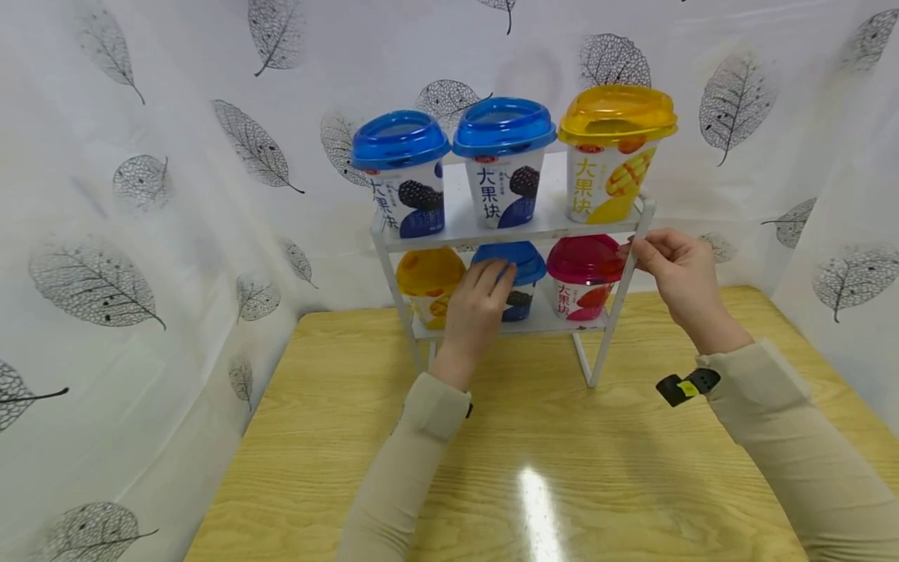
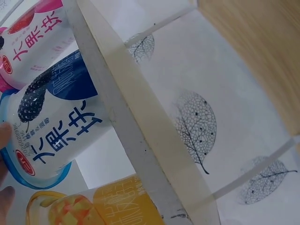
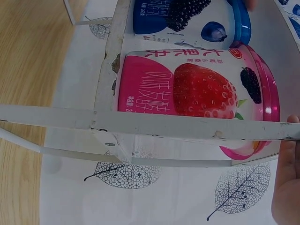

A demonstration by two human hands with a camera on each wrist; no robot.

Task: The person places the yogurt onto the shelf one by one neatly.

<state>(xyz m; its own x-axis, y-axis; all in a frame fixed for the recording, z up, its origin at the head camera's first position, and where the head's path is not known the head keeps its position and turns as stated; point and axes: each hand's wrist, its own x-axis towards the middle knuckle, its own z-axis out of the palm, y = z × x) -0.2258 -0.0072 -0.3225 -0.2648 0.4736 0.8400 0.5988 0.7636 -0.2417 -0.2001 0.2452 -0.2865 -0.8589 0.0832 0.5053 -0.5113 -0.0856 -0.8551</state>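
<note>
On the lower shelf of a white metal rack [image 1: 477, 232], my left hand [image 1: 475, 312] grips the blue lid of the middle yogurt cup [image 1: 518, 304], which has blackberries on its label. Part of this cup is hidden behind the hand in the head view; fingertips show at its lid in the left wrist view. My right hand [image 1: 680, 269] holds the rack's right side post, beside the pink-lidded strawberry yogurt cup [image 1: 586, 273]. To the left of the middle cup stands a yellow-lidded yogurt cup [image 1: 424, 285], partly covered by my left hand.
On the top shelf stand two blue-lidded yogurt cups [image 1: 500, 183] and a yellow-lidded one [image 1: 611, 172]. The rack stands on a wood-grain table [image 1: 337, 437]. Behind and at the sides hangs a white leaf-print curtain [image 1: 190, 250]. A black strap device [image 1: 684, 386] is on my right wrist.
</note>
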